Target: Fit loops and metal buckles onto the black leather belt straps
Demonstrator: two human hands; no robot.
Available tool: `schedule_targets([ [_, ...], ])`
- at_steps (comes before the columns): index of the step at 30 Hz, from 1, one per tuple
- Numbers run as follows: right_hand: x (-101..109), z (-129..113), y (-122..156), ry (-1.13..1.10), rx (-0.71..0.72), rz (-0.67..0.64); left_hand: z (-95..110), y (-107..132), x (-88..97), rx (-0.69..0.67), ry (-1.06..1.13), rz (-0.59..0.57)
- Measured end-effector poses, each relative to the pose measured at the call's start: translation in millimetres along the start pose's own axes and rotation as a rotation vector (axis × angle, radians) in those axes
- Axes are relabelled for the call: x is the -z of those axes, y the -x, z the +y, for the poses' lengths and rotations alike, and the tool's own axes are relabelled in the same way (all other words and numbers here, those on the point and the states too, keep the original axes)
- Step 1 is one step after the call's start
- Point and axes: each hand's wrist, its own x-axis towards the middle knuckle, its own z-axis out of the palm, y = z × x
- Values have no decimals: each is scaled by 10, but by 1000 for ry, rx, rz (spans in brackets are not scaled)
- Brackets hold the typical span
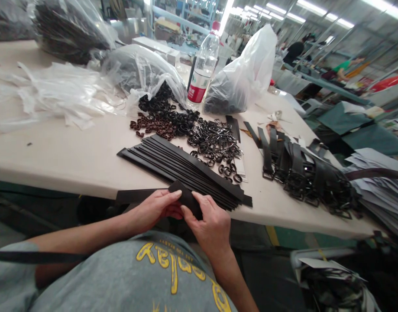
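Observation:
My left hand [160,208] and my right hand [209,221] both pinch the folded end of a dark leather strap [186,196] just below the table's near edge. The strap's tail runs left under the table edge [134,196]. Right above my hands lies a fanned stack of black straps [186,167]. Beyond it sit a heap of metal buckles [215,141] and a pile of black and brown loops [163,117].
Finished belts with buckles [302,173] are heaped at the right. A water bottle [203,69] and plastic bags of parts [241,78] stand at the back. Loose clear plastic [56,93] covers the left of the beige table [56,151]. Paper stacks [380,186] lie far right.

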Motion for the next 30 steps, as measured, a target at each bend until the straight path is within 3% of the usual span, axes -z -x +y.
schedule_targets([
  [3, 35, 12, 23, -27, -14, -35, 47, 11, 34, -7, -49, 47],
  [9, 56, -19, 25, -126, -49, -94, 123, 17, 78, -55, -208, 5],
  [11, 72, -26, 21, -150, -45, -105, 181, 24, 86, -141, -340, 28],
  [15, 105, -23, 19, -89, -1, -85, 298, 50, 82, -483, -733, 112],
  [17, 106, -19, 25, -62, 35, -84, 332, 60, 71, -615, -933, 69],
  [20, 87, -17, 42, -48, 68, -97, 353, 49, 60, -679, -1091, -74],
  [26, 51, -29, 80, -82, 79, -66, 382, -70, 40, -696, -1072, -177],
  [30, 95, 84, 77, -35, 34, -48, 512, -47, -45, -736, -1088, -211],
])
